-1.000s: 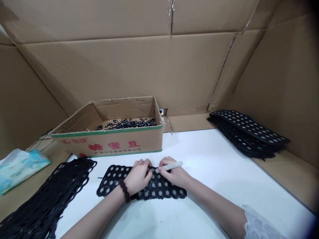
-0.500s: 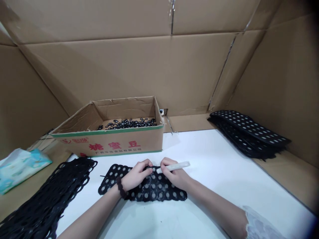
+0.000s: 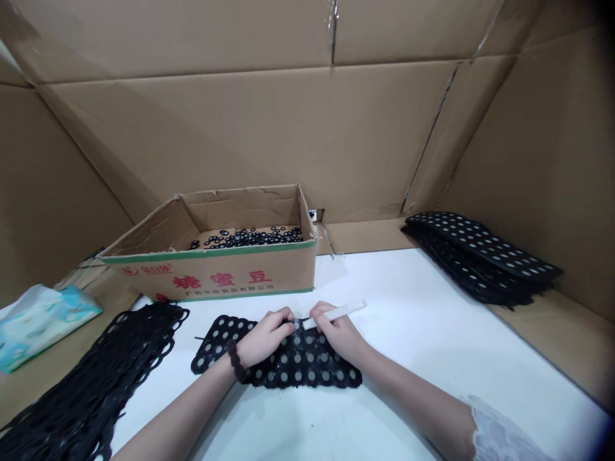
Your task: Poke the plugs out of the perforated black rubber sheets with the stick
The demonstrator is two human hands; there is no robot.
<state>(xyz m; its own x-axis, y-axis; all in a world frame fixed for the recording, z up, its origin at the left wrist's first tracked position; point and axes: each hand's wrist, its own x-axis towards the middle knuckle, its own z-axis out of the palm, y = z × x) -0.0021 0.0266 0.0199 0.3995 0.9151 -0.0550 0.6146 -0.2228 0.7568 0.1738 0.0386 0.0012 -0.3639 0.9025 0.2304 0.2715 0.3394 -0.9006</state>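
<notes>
A black rubber sheet (image 3: 312, 368) with rows of pale grey round spots lies flat on the white table. My left hand (image 3: 267, 337) rests over its middle, thumb and fingers pinched on the far edge. My right hand (image 3: 340, 334) grips a slim white pen-like stick (image 3: 346, 310), whose lower end touches or nearly touches the sheet's far edge, close to my left fingertips. What lies between the fingers at that edge is too small to make out. The sheet's upper right part is hidden under my right hand.
A cardboard box (image 3: 250, 278) holding many small black rings (image 3: 254, 239) stands behind the sheet. To the left lie black ring-cut webs (image 3: 91, 378) and a tissue pack (image 3: 52, 323). Dotted black sheets (image 3: 480, 250) are stacked at right. Cardboard walls (image 3: 269, 128) surround the table.
The white stick has tilted slightly more upright, its rear end a little higher. Both hands stay almost in the same place on the sheet.
</notes>
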